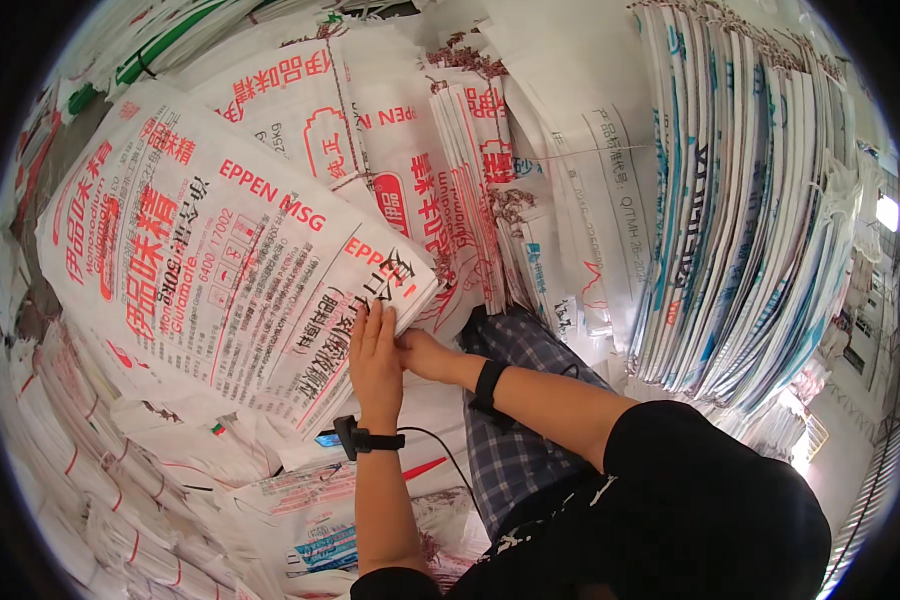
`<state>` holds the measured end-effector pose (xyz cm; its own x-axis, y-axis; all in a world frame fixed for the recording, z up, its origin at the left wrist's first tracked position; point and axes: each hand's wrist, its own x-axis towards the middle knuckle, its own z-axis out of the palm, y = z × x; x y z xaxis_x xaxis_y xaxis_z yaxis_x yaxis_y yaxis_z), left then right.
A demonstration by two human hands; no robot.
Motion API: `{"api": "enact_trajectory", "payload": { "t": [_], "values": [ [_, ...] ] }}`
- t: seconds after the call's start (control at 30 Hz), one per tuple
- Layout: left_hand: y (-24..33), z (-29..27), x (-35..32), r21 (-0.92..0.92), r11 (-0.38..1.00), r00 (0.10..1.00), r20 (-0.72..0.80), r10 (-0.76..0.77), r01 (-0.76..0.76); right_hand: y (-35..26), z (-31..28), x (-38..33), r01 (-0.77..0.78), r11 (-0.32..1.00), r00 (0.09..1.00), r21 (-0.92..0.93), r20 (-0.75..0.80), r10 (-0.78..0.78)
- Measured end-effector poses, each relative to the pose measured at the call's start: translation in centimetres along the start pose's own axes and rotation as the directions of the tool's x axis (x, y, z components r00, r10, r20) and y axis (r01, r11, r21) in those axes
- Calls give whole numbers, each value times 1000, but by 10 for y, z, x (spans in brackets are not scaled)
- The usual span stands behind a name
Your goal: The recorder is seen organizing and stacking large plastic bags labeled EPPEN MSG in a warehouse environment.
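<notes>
The stack of red-printed white sacks lies at nine to ten o'clock, its nearest edge by the middle. On that edge, the left hand lays straight fingers over the top, thumb hidden; the right hand curls beside it. I cannot tell whether either grips. Even pressure along the edge should keep layers aligned. At two o'clock, folded sacks stand packed; at eight, bundles lie.
</notes>
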<state>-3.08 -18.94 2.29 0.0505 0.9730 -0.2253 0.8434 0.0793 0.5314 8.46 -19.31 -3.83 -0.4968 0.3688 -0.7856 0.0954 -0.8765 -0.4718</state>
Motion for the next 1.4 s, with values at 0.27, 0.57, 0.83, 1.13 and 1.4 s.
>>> {"api": "enact_trajectory", "payload": {
  "t": [0.27,0.57,0.83,1.13,1.4],
  "values": [
    [-10,-1,-6,-39,999,999,26,26,-25,3,-11,5,241,876,968,-418,167,-187],
    [-46,-18,-34,5,993,993,20,-117,116,-36,-28,-13,360,793,915,-492,21,-403],
    [0,-11,-40,98,994,980,-196,-24,44,-64,-87,13,342,756,709,-558,-374,-598],
    [-28,63,-34,244,961,971,-226,-78,134,-94,-106,7,153,987,987,-52,-46,-155],
    [-5,39,-40,92,959,947,-207,-244,268,-115,-79,16,142,834,979,-533,-50,-199]
  ]
}}
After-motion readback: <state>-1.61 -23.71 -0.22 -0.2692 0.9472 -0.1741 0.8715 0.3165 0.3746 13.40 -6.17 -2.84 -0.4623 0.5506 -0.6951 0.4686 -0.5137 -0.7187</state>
